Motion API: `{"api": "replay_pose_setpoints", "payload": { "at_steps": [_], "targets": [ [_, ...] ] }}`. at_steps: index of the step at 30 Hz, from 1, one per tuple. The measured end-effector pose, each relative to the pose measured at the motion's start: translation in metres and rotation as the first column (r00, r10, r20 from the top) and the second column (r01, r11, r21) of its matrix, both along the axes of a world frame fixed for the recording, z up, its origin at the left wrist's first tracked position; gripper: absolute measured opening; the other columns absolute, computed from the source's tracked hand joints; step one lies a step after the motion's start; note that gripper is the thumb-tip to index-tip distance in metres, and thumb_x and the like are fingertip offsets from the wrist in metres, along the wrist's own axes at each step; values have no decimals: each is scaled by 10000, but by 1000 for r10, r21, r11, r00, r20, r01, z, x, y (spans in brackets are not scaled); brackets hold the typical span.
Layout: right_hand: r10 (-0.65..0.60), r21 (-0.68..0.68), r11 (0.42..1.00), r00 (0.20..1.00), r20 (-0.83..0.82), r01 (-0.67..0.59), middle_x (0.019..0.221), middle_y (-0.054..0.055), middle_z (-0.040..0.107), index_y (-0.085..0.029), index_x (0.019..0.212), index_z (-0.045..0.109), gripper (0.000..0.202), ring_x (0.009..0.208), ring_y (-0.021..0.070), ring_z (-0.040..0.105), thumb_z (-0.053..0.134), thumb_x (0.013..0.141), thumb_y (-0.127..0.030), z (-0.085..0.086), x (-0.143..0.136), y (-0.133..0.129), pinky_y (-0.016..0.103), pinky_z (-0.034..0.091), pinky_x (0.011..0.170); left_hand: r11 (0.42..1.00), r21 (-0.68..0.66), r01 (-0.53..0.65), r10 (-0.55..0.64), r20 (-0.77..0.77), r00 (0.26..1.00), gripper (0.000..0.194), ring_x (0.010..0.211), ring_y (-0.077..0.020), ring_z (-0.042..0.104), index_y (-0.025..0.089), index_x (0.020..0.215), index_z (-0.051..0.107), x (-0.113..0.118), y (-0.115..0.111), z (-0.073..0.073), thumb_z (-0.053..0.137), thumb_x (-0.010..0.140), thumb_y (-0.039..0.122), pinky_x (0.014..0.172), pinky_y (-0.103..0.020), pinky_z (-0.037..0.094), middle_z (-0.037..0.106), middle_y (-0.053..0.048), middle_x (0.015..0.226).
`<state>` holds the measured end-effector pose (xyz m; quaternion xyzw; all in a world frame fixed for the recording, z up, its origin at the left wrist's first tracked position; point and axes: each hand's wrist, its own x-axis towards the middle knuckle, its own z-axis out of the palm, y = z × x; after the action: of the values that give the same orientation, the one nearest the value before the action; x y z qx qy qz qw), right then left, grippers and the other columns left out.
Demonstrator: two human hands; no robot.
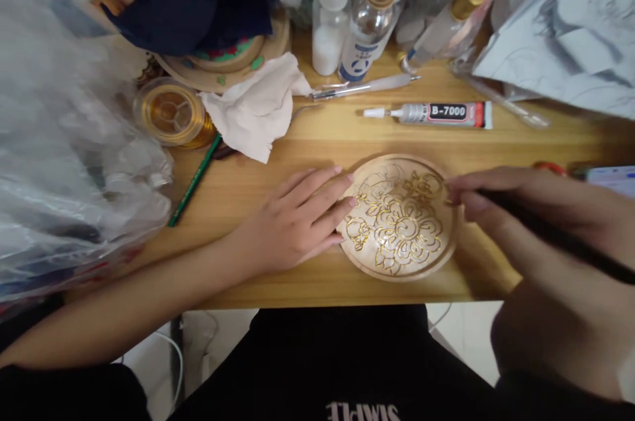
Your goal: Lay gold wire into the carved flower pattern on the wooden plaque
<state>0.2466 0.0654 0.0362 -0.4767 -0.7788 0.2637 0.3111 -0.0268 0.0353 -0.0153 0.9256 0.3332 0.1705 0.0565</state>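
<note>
The round wooden disc (441, 259) lies on the table (278, 292), right of centre in the frame, and the gold outlining on it looks well advanced but not complete. The large gold flower (407, 228) in the disc's middle appears outlined all the way round, petals and centre alike. Smaller gold motifs stand at the disc's left and upper right, and gold leaves at its lower edge — these look largely done, though the upper-right one is blurred and hard to judge. What seems left is the upper-left part, where thin drawn lines (381, 177) show without gold.

The left hand (297, 226) lies flat, fingers slightly parted, over the disc's left rim, with nothing visible in its grasp. The right hand (536, 222), at the right of the frame, pinches a dark slender tool (550, 232); its fingertips are at the disc's right rim — whether they touch it, I cannot tell, and the tool's tip is hidden.

A spool of gold strand (171, 113) sits upper left, and a glue tube (446, 114) lies above the disc, upper right.
</note>
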Motion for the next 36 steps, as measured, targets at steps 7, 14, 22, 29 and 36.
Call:
{"api": "replay_pose_setpoints", "payload": {
  "at_steps": [7,14,22,29,36],
  "targets": [
    [94,-334,940,995,41,-76,958,8,733,-229,1082,638,280,847,151,716,702,810,-206,-8,-29,-32,213,585,659,1000,27,4,-4,4,1000,347,1247,-353,535,67,1170,616,0,-1,-2,533,962,332,996,-479,494,591,-186,1309],
    [30,-153,988,999,26,-25,881,-16,718,-246,1000,696,244,742,103,654,735,782,-143,-20,-43,-30,228,541,629,1000,23,-5,5,-7,1000,355,1252,-351,531,62,1170,616,1,-2,-2,518,969,337,993,-479,492,587,-194,1313],
    [52,-125,991,999,6,-50,838,-12,707,-198,967,709,191,755,80,638,723,795,-118,-28,-51,-27,204,534,670,1000,19,-4,4,-1,1000,360,1253,-347,529,51,1181,603,1,-1,-1,515,971,330,993,-475,493,585,-203,1307],
    [71,-93,993,997,15,-69,845,-8,708,-204,986,705,224,754,95,645,724,788,-101,-28,-51,-27,231,554,692,1000,23,-8,8,-19,1000,353,1247,-345,536,56,1183,600,2,-1,-2,509,973,325,1000,-468,493,587,-190,1309],
    [160,-33,987,987,-4,-160,884,40,716,-186,1007,691,252,787,133,670,709,786,-66,-30,-49,-23,286,567,699,999,37,-13,15,-52,999,372,1256,-335,529,79,1193,593,0,-1,-1,518,968,367,1013,-462,486,579,-168,1328]
  ]
}}
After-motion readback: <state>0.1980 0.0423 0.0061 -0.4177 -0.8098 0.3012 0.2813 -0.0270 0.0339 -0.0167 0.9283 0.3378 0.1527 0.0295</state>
